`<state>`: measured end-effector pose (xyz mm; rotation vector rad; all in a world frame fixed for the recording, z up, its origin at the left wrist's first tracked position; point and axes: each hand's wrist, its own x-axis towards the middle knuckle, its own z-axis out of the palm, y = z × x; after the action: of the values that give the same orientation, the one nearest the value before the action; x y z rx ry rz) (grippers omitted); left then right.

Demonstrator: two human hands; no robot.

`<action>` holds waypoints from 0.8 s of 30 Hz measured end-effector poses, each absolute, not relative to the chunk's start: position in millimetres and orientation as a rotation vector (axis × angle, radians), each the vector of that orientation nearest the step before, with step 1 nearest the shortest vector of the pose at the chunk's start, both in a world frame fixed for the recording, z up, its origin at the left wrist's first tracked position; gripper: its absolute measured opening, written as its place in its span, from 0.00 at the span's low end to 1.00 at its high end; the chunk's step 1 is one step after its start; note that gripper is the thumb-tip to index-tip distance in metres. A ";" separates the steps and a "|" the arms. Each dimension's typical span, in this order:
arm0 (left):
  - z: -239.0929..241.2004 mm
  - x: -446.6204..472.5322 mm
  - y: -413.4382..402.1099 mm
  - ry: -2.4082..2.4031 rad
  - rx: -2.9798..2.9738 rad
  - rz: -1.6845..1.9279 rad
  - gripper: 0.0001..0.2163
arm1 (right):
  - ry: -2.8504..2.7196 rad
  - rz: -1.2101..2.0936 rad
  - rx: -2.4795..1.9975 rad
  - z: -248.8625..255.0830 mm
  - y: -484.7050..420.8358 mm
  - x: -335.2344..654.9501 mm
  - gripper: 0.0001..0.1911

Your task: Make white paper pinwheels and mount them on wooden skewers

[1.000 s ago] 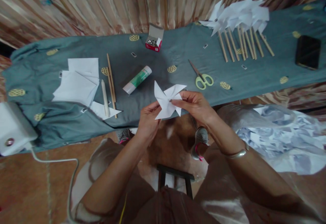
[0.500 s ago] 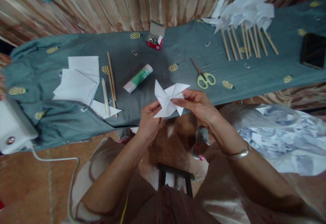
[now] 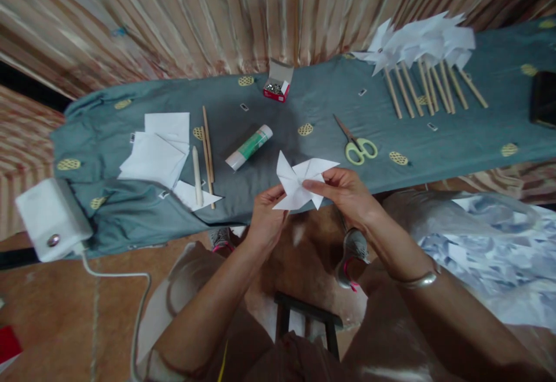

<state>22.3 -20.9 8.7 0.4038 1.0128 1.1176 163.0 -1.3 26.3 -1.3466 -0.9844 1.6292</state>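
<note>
Just over the table's near edge I hold a white paper pinwheel (image 3: 297, 188) with several pointed blades. My left hand (image 3: 268, 214) is closed at its lower left side, the fingers partly hidden behind the paper. My right hand (image 3: 347, 192) grips it from the right, the thumb pressed at its centre and the other fingers behind. Whether a stick sits behind the paper cannot be made out. Beyond the pinwheel lie a glue stick (image 3: 249, 147) with a green label and scissors (image 3: 360, 149) with pale green handles.
An open red box of small metal pins (image 3: 276, 89) stands at the back. Paper squares (image 3: 152, 159), thin wooden sticks (image 3: 207, 144) and a white tool (image 3: 197, 176) lie left. Finished pinwheels (image 3: 428, 43) lie back right. A bag of paper pieces (image 3: 486, 249) is below right; a white device (image 3: 54, 220) is left.
The view has shifted, so the table and everything on it appear lower and further right. Both hands keep their grip on the pinwheel; the right thumb stays at its centre.
</note>
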 end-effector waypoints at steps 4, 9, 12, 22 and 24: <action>7.6 22.2 -20.7 1.030 0.400 1.126 0.17 | -0.957 1.676 -1.317 28.3 -1.2 161.0 0.13; 5.7 20.6 -20.5 1.066 0.414 1.133 0.16 | -0.964 1.709 -1.275 28.3 -1.2 158.1 0.14; 5.1 18.4 -20.7 1.083 0.430 1.123 0.16 | -0.946 1.716 -1.254 26.7 -1.8 156.6 0.15; 3.9 13.3 -20.0 1.122 0.567 1.142 0.06 | -0.937 1.722 -1.200 21.4 -4.2 151.7 0.19; 3.6 13.3 -19.9 1.129 0.586 1.150 0.05 | -0.946 1.706 -1.225 19.5 -4.1 151.9 0.20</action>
<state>13.3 -19.9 3.6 0.5863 1.1287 1.1499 151.9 -4.1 19.5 -1.2250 -0.9461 1.7064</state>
